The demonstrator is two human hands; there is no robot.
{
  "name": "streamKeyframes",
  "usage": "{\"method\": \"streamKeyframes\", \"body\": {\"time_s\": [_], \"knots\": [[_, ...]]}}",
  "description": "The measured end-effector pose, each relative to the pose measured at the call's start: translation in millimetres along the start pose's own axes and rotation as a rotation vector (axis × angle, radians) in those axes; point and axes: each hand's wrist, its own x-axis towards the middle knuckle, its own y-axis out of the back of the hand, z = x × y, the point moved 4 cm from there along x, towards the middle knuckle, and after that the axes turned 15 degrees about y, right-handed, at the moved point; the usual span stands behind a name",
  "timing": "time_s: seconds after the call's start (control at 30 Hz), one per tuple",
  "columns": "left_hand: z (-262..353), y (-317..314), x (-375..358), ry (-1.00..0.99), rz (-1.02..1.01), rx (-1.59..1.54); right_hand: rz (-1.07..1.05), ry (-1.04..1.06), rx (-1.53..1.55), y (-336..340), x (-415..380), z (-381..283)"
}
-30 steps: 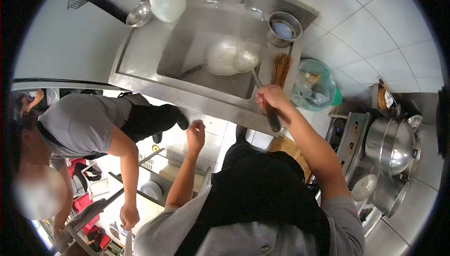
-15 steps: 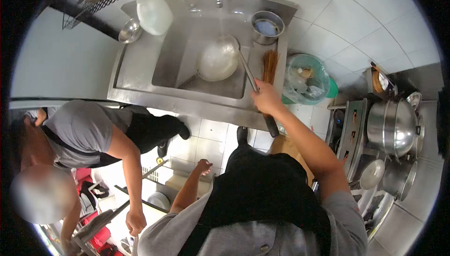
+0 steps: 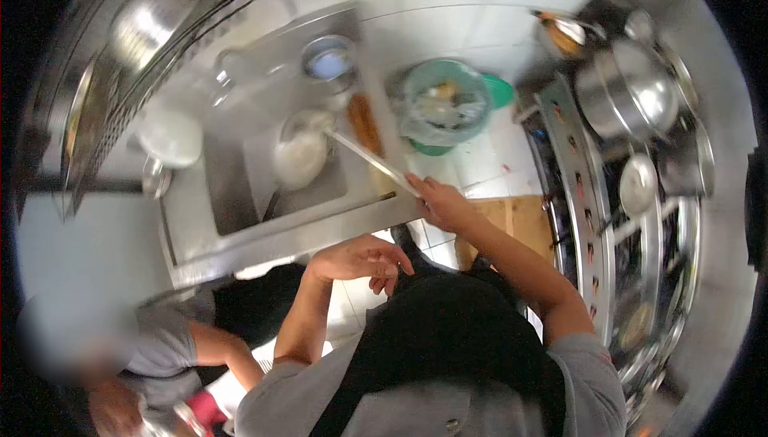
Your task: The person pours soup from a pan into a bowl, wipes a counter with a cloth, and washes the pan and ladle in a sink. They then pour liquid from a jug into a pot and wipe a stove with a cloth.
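Now our left hand [image 3: 360, 259] has come up, fingers loosely curled and empty, while our right hand [image 3: 438, 201] grips the ladle [image 3: 364, 157], which we should keep level over the sink [image 3: 232, 197].

View swung toward 2 o'clock and blurred; sink [image 3: 240, 197] shifted to 10 o'clock, stove pots [image 3: 624, 89] to 1 o'clock. Left hand [image 3: 360, 259] rose from beside the apron to the sink's front edge, empty. Right hand [image 3: 436, 201] drew the ladle [image 3: 336, 145] handle back, bowl left low over the wok [image 3: 298, 161].
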Motion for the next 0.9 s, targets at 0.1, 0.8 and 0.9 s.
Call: {"method": "streamKeyframes", "body": {"time_s": [0.1,0.8,0.9], "knots": [[17.5,-11.5,19.0,-0.056,-0.043,0.072,0.032,-0.095,0.07,16.8,-64.8,-6.0],[-201.9,-130.1,475.8,0.488,0.072,1.057,2.22,-1.113,1.582,-141.7,-672.4,-136.5],[-221.8,-207.6,540.1,0.484,-0.2,0.928,2.603,-0.84,1.66,-149.7,-705.4,-187.1]]}}
